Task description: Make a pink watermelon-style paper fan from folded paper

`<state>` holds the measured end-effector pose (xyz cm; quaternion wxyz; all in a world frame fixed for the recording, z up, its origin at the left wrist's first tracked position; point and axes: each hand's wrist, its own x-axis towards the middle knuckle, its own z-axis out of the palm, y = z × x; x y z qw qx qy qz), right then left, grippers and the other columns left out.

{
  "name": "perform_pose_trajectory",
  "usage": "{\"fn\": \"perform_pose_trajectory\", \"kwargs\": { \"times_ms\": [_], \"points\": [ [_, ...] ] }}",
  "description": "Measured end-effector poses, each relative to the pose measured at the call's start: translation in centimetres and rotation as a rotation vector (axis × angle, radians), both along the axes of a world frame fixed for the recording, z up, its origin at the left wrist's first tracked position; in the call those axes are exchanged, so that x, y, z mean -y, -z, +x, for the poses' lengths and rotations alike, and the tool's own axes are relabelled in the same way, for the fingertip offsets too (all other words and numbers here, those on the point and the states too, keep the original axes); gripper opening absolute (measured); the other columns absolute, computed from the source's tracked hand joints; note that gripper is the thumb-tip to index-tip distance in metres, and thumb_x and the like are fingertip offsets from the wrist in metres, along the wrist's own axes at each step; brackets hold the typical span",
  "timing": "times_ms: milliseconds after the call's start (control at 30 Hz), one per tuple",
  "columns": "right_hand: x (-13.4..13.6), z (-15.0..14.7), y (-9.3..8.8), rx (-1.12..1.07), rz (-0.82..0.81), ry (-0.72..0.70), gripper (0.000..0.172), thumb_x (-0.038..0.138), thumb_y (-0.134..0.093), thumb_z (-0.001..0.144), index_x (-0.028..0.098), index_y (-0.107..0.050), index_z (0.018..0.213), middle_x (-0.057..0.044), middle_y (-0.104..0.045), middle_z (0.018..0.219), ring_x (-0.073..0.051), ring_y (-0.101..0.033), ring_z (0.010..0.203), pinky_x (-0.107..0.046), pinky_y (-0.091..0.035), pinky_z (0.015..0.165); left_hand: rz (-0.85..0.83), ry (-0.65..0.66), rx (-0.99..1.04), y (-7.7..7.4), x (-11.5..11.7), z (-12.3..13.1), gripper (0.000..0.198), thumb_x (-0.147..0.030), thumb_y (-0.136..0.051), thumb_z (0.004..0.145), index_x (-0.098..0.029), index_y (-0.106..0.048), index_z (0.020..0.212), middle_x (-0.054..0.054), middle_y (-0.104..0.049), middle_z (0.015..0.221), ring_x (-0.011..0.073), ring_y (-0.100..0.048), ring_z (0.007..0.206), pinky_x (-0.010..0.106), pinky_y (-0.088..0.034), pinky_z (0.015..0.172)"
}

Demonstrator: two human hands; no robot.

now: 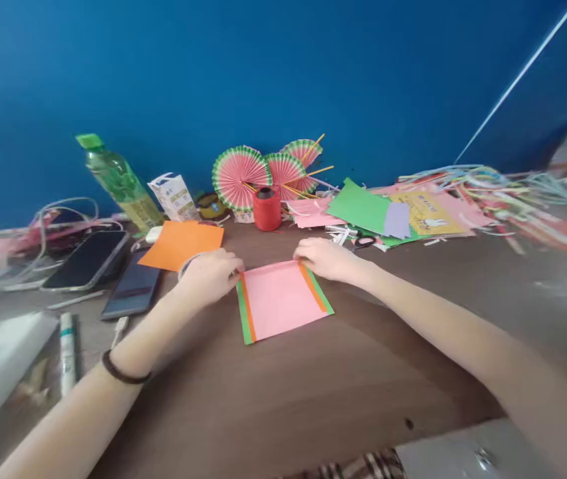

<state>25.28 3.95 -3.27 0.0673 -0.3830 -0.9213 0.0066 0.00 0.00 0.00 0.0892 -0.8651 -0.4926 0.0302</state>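
A pink sheet of paper lies on the brown table in front of me. Orange and green strips run along its left and right sides. My left hand grips the sheet's far left corner with its fingers closed. At the far right corner, my right hand pinches the paper. Between the two hands the far edge looks slightly raised or folded. Just behind my left hand rests an orange sheet of paper.
Pleated paper fans and a red thread spool stand by the blue wall. A green bottle, a carton and phones are to the left. Coloured papers, scissors and paper strips lie at right.
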Motion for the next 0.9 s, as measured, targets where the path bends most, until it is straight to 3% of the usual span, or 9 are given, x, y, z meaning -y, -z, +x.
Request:
{"fn": "perform_pose_trajectory", "kwargs": {
  "times_ms": [267,467,900],
  "points": [
    [0.8,-0.3,-0.6,0.080,0.048,0.009,0.021,0.008,-0.043,0.084,0.013,-0.063,0.091,-0.008,-0.061,0.090,-0.017,-0.056,0.086,-0.026,-0.034,0.069,0.005,-0.030,-0.046,0.0,0.3,0.6,0.020,-0.020,-0.040,0.078,-0.021,-0.060,0.078,0.002,-0.065,0.080,0.0175,-0.059,0.078,0.026,-0.041,0.061],
    [1.3,-0.7,-0.6,0.189,0.147,0.026,0.019,0.007,-0.045,0.081,0.013,-0.061,0.088,-0.007,-0.061,0.084,-0.016,-0.055,0.076,-0.028,-0.029,0.062,0.053,0.014,-0.138,0.0,0.5,1.1,0.021,-0.018,-0.039,0.079,-0.019,-0.059,0.077,0.004,-0.063,0.076,0.0190,-0.058,0.075,0.028,-0.040,0.061],
    [2.1,-1.1,-0.5,0.236,0.200,0.029,0.022,-0.002,-0.043,0.076,0.011,-0.057,0.087,-0.009,-0.059,0.086,-0.019,-0.056,0.082,-0.029,-0.030,0.063,0.122,0.123,-0.164,0.3,0.5,1.2,0.020,-0.014,-0.041,0.079,-0.016,-0.061,0.075,0.007,-0.060,0.071,0.0206,-0.058,0.071,0.030,-0.041,0.061]
  ]
}}
